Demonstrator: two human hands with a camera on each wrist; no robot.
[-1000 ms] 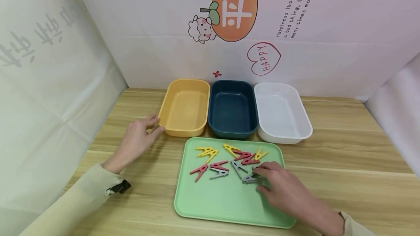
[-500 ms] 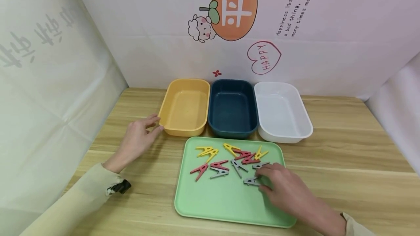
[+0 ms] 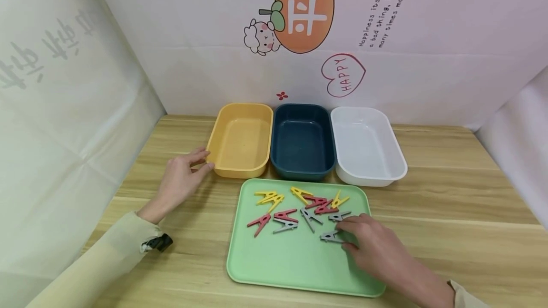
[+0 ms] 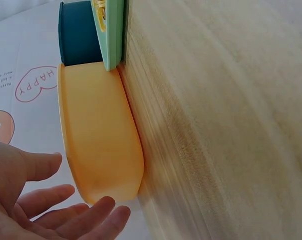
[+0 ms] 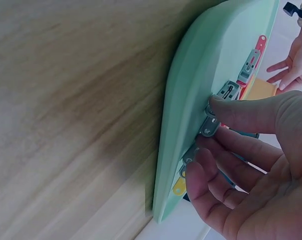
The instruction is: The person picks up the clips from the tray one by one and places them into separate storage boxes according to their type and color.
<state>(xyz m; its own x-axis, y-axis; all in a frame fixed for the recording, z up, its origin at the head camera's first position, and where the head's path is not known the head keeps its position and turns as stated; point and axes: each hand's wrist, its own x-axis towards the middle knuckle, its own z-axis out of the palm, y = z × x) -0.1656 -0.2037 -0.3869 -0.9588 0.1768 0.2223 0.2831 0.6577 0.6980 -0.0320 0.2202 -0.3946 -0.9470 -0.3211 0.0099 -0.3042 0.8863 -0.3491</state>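
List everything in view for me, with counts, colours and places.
Table: 1, light wood, underneath
Tray: 1, green, on the table
Bins: 3, yellow, dark blue, white, lined up behind the tray
Clips: 12, four each yellow, red, grey, on the tray
Cloth: count unclear, white, printed, behind and at sides
Sleeves: 2, cream, lower corners
Dark object: 1, black, left cuff
Left hand: 1, bare, at yellow bin
Right hand: 1, bare, pinching a grey clip

"Where's the head view from?"

"High up, facing forward and down, taking in the tray (image 3: 291, 265) and all three tubs (image 3: 303, 141)."

"And the wrists'?"

"Low and close, both turned sideways: left faces the yellow tub (image 4: 103, 130), right a grey clip (image 5: 210, 127). All three views share the tray."
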